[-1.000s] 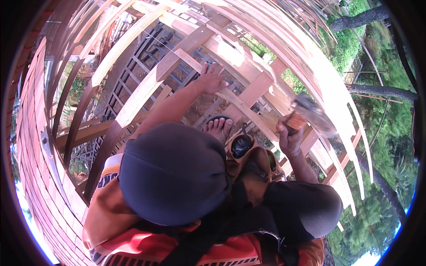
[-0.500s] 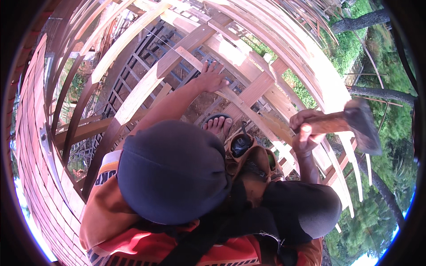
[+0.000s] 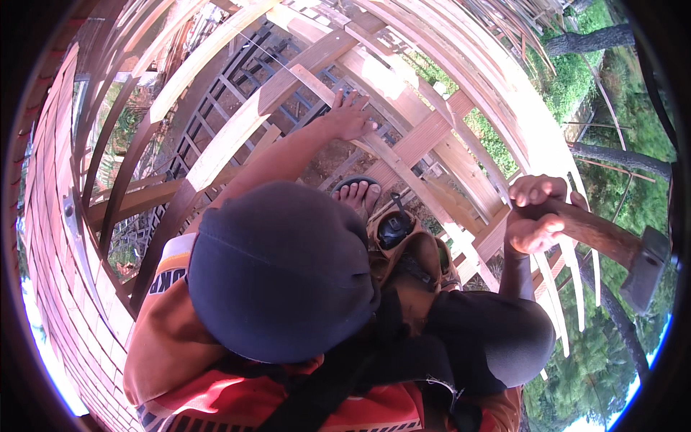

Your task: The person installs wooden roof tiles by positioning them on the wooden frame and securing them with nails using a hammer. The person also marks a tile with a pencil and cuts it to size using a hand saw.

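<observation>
My left hand (image 3: 350, 119) lies on a narrow wooden batten (image 3: 311, 81), its fingers spread out and holding nothing. The batten slants down toward the right, across wider beams. Out at the right side, my right hand (image 3: 534, 216) is wrapped round the wooden handle of a hammer (image 3: 604, 234). Its dark metal head points outward, clear of the wood, in front of the trees. Between my bent knees, a brown tool pouch (image 3: 407, 270) holds a black item (image 3: 394, 229) that I cannot make out.
Beams and rafters (image 3: 237, 137) run all around with open gaps between them; dark metal framing (image 3: 209, 108) shows below. My sandalled foot (image 3: 358, 194) is near the batten. A long thin metal tool (image 3: 79, 230) lies on the reddish slatted surface (image 3: 50, 216) at left. Trees (image 3: 612, 331) stand right.
My right hand has swung the hammer outward to the right and its head now hangs lower. My left hand stays on the batten, with its fingers slightly more spread.
</observation>
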Tool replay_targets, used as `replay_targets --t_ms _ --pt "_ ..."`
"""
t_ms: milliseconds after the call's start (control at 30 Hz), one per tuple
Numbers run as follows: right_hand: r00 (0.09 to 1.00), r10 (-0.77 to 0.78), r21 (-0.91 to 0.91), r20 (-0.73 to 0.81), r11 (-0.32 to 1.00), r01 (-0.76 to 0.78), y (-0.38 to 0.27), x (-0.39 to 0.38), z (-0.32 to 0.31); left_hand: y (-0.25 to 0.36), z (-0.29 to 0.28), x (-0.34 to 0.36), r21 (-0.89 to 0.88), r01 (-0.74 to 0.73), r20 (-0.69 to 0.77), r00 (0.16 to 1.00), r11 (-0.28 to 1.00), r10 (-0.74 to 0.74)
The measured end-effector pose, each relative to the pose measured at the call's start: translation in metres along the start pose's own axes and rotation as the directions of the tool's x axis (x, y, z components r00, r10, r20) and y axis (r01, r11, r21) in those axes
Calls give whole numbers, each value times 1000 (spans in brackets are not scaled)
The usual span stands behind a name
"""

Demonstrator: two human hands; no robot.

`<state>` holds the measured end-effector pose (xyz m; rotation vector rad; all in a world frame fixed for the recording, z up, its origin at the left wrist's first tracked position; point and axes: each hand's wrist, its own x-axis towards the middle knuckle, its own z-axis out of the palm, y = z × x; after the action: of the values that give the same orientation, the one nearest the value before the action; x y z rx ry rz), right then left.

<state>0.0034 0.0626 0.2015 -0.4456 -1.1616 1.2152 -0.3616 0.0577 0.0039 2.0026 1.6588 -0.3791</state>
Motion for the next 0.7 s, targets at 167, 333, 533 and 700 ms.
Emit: replay_targets --t_ms 167,333,533,700 --pt "671 698 -917 249 393 -69 87 -123 -45 5 -11 15 23 -17 -15 1000 1000 17" --pt "852 523 -542 25 723 -428 18 -13 -9 -8 5 8 15 -5 -67 998 1000 6" --pt "996 86 -120 -21 989 -88 -2 4 8 -3 4 -2 39 35 -23 999 999 -34" --pt "535 829 -944 166 291 -158 83 -121 -38 6 -11 13 21 -13 -45 999 1000 14"
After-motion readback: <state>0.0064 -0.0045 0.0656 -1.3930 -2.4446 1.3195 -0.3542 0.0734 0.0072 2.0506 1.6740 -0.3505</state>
